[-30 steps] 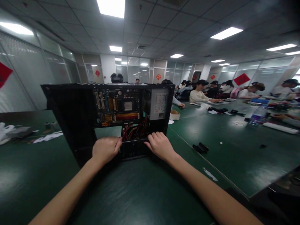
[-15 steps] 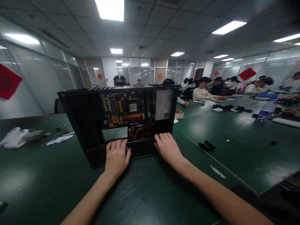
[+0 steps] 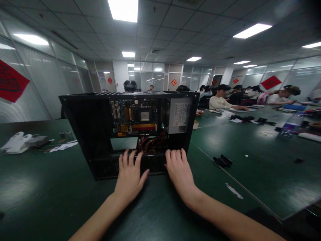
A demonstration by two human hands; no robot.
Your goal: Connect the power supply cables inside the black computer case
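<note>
An open black computer case [image 3: 85, 134] stands on the green table [image 3: 45, 197] in front of me. Inside it I see a motherboard [image 3: 135, 117], a grey power supply [image 3: 179, 115] and a bundle of red and yellow cables [image 3: 152, 144]. My left hand [image 3: 130, 175] lies flat with spread fingers on the case's lower front edge. My right hand [image 3: 179, 170] rests beside it on the same edge, fingers together over a black drive bay [image 3: 154, 164]. Neither hand holds anything.
Small black parts [image 3: 222, 160] lie on the table to the right. White bags and papers [image 3: 22, 142] sit at far left. Several people sit at the tables at the back right, with a water bottle [image 3: 288, 127] near them. A table seam runs diagonally on the right.
My left hand has opened from a curled grip and slid right, now flat on the case's front edge. My right hand shifted slightly lower. The view has moved closer to the case.
</note>
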